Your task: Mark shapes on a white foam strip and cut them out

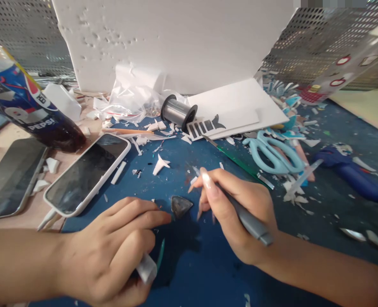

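Observation:
My right hand point(236, 204) is closed around a grey pen-like tool point(251, 224), its thin tip pointing up and left above the blue mat. Just left of those fingers, a small dark grey, roughly triangular piece point(181, 206) lies on the mat. The index fingertip of my left hand point(121, 247) reaches the left edge of this piece. Lower down, the curled fingers and thumb of that hand grip a short whitish cylindrical piece point(146, 268), mostly hidden. A small white three-pointed cutout point(161, 164) lies farther back.
Two phones point(88, 175) and a Pepsi bottle point(32, 106) stand or lie at left. Behind are a wire spool point(178, 111), plastic bag point(134, 94) and white foam boards point(240, 106). Light blue scissors point(274, 153), a green-handled tool point(236, 160) and white scraps lie rightward.

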### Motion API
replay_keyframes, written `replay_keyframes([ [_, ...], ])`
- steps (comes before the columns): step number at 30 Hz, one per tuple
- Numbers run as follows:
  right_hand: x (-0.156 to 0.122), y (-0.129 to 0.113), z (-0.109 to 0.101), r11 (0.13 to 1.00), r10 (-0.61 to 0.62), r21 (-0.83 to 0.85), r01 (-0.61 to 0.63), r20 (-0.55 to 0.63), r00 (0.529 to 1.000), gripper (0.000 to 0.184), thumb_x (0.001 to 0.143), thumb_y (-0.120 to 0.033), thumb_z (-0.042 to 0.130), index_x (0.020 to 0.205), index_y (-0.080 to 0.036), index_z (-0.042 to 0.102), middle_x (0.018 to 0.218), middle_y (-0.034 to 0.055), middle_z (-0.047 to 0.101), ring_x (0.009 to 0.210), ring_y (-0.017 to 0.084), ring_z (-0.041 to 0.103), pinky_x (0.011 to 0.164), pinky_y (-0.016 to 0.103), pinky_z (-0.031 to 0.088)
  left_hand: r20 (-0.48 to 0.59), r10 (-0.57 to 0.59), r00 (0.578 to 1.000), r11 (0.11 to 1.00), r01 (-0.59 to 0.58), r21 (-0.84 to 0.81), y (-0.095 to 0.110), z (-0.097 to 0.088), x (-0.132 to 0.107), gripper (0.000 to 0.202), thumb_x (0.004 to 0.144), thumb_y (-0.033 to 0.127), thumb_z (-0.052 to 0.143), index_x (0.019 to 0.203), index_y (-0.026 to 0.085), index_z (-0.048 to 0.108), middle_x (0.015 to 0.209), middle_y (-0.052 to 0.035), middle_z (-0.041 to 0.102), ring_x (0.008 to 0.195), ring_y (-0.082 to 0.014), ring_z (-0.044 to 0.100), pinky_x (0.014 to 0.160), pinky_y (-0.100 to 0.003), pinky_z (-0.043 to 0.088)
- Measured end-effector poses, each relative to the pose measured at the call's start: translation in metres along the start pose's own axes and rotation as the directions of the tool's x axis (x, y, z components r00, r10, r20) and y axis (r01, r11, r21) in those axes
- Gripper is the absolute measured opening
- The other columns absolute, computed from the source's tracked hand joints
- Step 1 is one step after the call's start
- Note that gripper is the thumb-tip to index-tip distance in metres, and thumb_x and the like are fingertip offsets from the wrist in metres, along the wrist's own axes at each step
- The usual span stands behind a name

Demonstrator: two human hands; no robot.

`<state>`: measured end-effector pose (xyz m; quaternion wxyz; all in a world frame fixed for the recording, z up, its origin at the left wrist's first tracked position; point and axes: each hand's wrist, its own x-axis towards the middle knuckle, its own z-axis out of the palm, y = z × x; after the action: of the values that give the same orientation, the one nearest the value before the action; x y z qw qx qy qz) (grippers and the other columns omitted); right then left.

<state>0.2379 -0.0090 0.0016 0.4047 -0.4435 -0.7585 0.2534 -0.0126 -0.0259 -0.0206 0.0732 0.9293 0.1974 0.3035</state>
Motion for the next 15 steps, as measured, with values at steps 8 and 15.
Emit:
replay_keyframes([
  [8,-0.004,0.012,0.001,0.993,0.021,0.114,-0.017,-0.039,0.999,0.018,0.11,-0.032,0.05,0.1,-0.027,0.065,0.074,-0.0009,0.07,0.059,0.013,0.067,0.056,0.03,0.053,0.06,0.059,0.996,0.998,-0.058,-0.012,0.0,0.002,0.004,0.03,0.071,0.005,0.047,0.097,0.019,0.051,0.116,-0.0206,0.08,0.112,-0.0337,0.077,0.084,-0.04,0.067],
  [15,0.001,0.01,-0.002,0.947,0.085,0.313,-0.067,-0.044,0.995,0.016,0.109,-0.037,0.054,0.105,-0.03,0.067,0.063,-0.0027,0.064,0.051,0.014,0.063,0.05,0.03,0.05,-0.064,-0.076,0.995,0.997,0.076,0.007,-0.001,0.005,-0.003,0.024,0.081,0.011,0.052,0.102,0.021,0.047,0.082,-0.0098,0.067,0.071,-0.0259,0.062,0.059,-0.038,0.057],
])
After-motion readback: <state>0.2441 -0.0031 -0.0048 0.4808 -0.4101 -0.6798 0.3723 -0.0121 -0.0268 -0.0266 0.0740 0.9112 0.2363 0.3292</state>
